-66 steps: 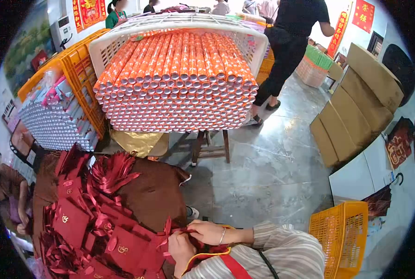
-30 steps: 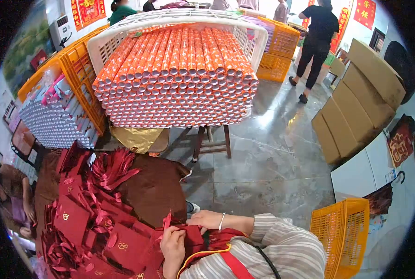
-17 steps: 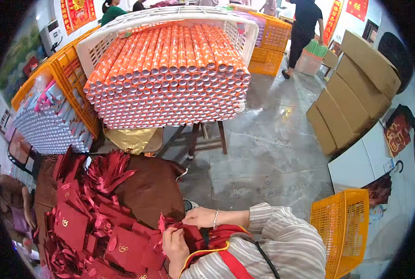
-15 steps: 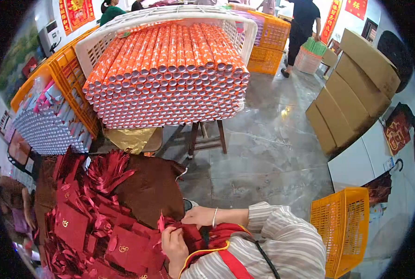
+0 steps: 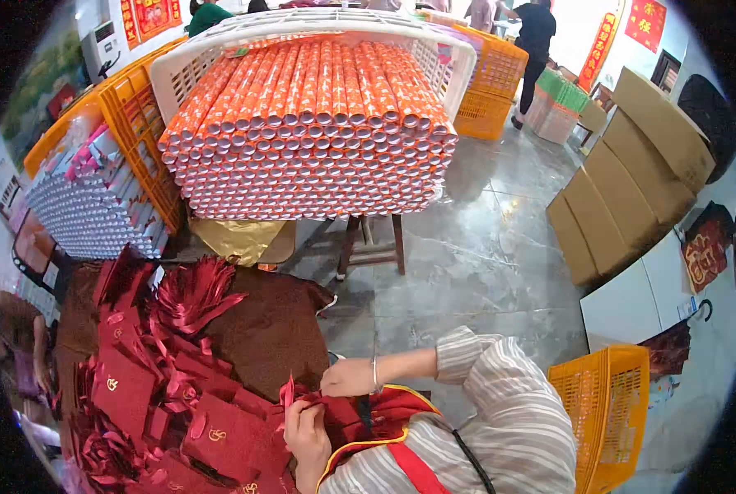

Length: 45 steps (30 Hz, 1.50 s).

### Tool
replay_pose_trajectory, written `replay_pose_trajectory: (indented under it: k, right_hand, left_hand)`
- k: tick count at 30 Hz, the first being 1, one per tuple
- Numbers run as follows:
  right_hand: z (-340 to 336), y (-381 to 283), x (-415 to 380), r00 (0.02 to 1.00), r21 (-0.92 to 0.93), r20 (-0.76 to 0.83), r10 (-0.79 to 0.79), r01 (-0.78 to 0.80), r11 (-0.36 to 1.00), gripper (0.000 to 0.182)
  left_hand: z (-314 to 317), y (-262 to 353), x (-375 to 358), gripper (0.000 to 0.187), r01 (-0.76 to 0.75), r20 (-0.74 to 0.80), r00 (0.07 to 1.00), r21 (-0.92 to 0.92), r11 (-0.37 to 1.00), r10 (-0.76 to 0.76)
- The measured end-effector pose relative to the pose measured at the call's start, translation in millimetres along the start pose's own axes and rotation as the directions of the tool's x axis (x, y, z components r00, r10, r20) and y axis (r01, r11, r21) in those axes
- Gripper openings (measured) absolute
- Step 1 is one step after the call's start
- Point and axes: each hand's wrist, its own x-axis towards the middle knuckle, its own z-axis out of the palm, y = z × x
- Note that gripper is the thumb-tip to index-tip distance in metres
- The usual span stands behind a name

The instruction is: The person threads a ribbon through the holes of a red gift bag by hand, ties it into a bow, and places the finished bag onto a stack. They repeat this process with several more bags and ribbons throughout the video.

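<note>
My left hand [image 5: 307, 435] is closed, thumb and fingers pinching a dark red ribbon [image 5: 288, 390] whose pointed end sticks up above them. Just beyond it, my right hand [image 5: 347, 378] is closed with its fingertips turned down at the same red material; what exactly they grip is hidden. Both hands are over my lap, in front of a red apron [image 5: 394, 403] with yellow edging. To their left lies a heap of dark red gift bags [image 5: 218, 432] with gold print and ribbons, on a brown cloth [image 5: 273, 325].
A white crate [image 5: 170, 86] full of orange patterned tubes [image 5: 310, 123] rests on a wooden stool [image 5: 372, 247]. Blue-white tubes [image 5: 96, 214] stand left beside an orange crate [image 5: 141, 140]. At right are cardboard boxes [image 5: 623, 189] and an orange basket [image 5: 602, 412]. A person [image 5: 537, 49] stands far back.
The right hand has shifted slightly left, closer to the left hand, which keeps its pinch. My view has tilted slightly. The person at the back has moved and turned beside the green-topped stack.
</note>
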Motion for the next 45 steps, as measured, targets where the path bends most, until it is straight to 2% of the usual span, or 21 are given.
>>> replay_pose_trajectory:
  k: [1, 4, 5, 6, 10, 11, 12, 16, 19, 21, 22, 23, 24, 25, 29, 31, 34, 36, 39, 44, 45]
  right_hand:
    - [1, -1, 1, 1.0, -0.002, 0.009, -0.002, 0.002, 1.0, 0.031]
    - [-4, -21, 1, 0.991, 0.028, -0.132, -0.024, 0.028, 0.999, 0.029]
    - [-13, -33, -1, 0.968, 0.319, 0.018, 0.248, -0.241, 0.917, 0.028]
    - [-21, -42, -1, 0.863, 0.529, 0.235, 0.447, -0.499, 0.686, 0.028]
    - [-25, -50, -1, 0.837, 0.364, 0.27, 0.476, -0.547, 0.754, 0.025]
    - [-14, -40, -1, 0.915, 0.085, 0.151, 0.374, -0.389, 0.917, 0.024]
    - [-11, -40, -1, 0.972, -0.221, 0.074, 0.225, -0.204, 0.954, 0.024]
    - [-7, -45, -9, 0.974, -0.147, -0.011, 0.224, -0.223, 0.964, 0.026]
    - [-6, -30, -10, 0.981, -0.051, -0.122, 0.153, -0.16, 0.986, 0.026]
    - [-6, -7, -6, 0.994, 0.24, -0.101, -0.033, 0.056, 0.969, 0.026]
    - [-5, 1, -4, 0.994, 0.241, -0.102, -0.031, 0.055, 0.969, 0.026]
    - [-4, 8, -1, 0.973, 0.495, 0.066, 0.223, -0.226, 0.839, 0.026]
    - [-6, 9, 2, 0.868, 0.652, 0.292, 0.402, -0.488, 0.58, 0.025]
    - [-11, 9, 1, 0.86, 0.613, 0.343, 0.378, -0.51, 0.604, 0.03]
    - [-14, 3, 5, 0.905, 0.622, 0.295, 0.307, -0.426, 0.657, 0.029]
    - [-21, -13, 5, 0.907, 0.401, 0.285, 0.311, -0.408, 0.821, 0.027]
    - [-20, -3, 7, 0.937, 0.461, 0.296, 0.185, -0.31, 0.831, 0.025]
    - [-24, 1, 10, 0.905, 0.483, 0.358, 0.231, -0.391, 0.783, 0.025]
    - [-37, 4, 14, 0.831, 0.541, 0.531, 0.163, -0.481, 0.69, 0.022]
    - [-45, 11, 27, 0.778, 0.488, 0.625, 0.061, -0.451, 0.747, 0.027]
    - [-45, 9, 29, 0.783, 0.449, 0.621, 0.037, -0.393, 0.802, 0.027]
  left_hand:
    - [-1, 0, 1, 0.012, 0.022, 0.006, 1.0, 0.018, 1.0, -0.022]
    - [-5, -1, 3, 0.011, 0.029, 0.019, 0.999, 0.003, 1.0, -0.029]
    - [-6, -1, 3, 0.011, 0.034, 0.018, 0.999, 0.004, 0.999, -0.034]
    - [-7, -2, 3, 0.011, 0.033, 0.034, 0.999, 0.012, 0.999, -0.033]
    - [-6, -2, 4, 0.011, 0.007, 0.042, 0.999, 0.007, 1.0, -0.008]
    - [-5, -2, 3, 0.011, 0.01, 0.041, 0.999, 0.007, 1.0, -0.01]
    - [-4, -2, 3, 0.011, 0.025, 0.052, 0.998, 0.028, 0.999, -0.026]
    - [0, -2, 2, 0.01, 0.042, 0.042, 0.998, 0.094, 0.995, -0.046]
    - [0, 0, 2, 0.009, 0.029, 0.069, 0.997, 0.059, 0.998, -0.033]
    - [-4, 1, 3, 0.009, 0.039, 0.074, 0.996, 0.01, 0.999, -0.039]
    - [-5, 1, 3, 0.008, 0.048, 0.078, 0.996, -0.039, 0.998, -0.045]
    - [-5, 1, 3, 0.008, 0.047, 0.079, 0.996, -0.039, 0.998, -0.044]
    - [-5, 1, 3, 0.009, 0.047, 0.086, 0.995, -0.049, 0.998, -0.043]
    - [-5, 1, 3, 0.009, 0.048, 0.092, 0.995, -0.058, 0.997, -0.042]
    - [-3, -3, 1, 0.009, 0.072, 0.104, 0.992, -0.048, 0.996, -0.066]
    - [-3, -3, 2, 0.01, 0.082, 0.089, 0.993, -0.049, 0.995, -0.077]
    - [-2, -4, 2, 0.009, 0.114, 0.108, 0.988, -0.052, 0.992, -0.108]
    - [-2, -4, 4, 0.009, 0.107, 0.123, 0.987, -0.051, 0.993, -0.1]
    - [1, -5, 5, 0.008, 0.09, 0.137, 0.987, -0.077, 0.993, -0.079]
    - [2, -5, 7, 0.008, 0.067, 0.13, 0.99, -0.136, 0.988, -0.049]
    - [3, -6, 7, 0.008, 0.065, 0.13, 0.99, -0.142, 0.988, -0.046]
